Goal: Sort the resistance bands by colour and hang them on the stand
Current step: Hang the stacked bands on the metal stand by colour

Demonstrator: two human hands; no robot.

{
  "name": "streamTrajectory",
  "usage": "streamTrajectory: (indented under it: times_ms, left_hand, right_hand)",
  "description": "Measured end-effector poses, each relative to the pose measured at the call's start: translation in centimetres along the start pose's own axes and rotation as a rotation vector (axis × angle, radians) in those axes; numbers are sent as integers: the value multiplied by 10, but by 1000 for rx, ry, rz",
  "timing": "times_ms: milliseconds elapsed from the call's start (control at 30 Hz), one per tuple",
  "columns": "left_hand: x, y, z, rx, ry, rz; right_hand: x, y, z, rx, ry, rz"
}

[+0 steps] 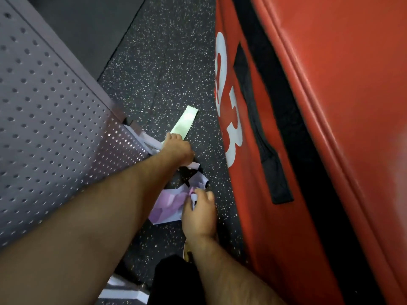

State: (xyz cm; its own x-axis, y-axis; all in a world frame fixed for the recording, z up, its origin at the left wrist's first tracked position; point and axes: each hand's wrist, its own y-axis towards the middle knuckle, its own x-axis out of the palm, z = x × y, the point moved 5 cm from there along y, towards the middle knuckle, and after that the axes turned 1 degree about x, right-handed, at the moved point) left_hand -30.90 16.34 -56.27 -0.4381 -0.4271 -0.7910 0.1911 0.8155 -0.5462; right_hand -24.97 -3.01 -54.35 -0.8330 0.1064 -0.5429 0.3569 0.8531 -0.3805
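Red pad at R has white print: a "3" reads, the rest is blurred. L hand fingers curl on near end of green band, flat on speckled floor. R hand fingers pinch pink/white bands bunched on floor. Perforated grey panel at L, cut off.

A black rubber floor flecked with white carries, on the right, a large red vinyl-covered padded block printed with white characters and fitted with a black webbing strap, with a smooth dark grey mat at upper left.
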Motion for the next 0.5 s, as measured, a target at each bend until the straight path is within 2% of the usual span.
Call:
streamTrajectory:
  times_ms: [133, 300, 400, 500]
  left_hand:
    - [6, 12, -4, -59, 74, -240]
    - [7, 11, 2, -51, -4, -253]
    - [0, 1, 1, 0, 18, -93]
    - [-19, -23, -2, 23, -151, 189]
  right_hand:
    - [4, 12, 0, -21, 23, -4]
    - [4, 8, 7, -4, 24, 21]
    - [-1, 8, 7, 2, 42, 38]
    - [-8, 9, -4, -8, 21, 41]
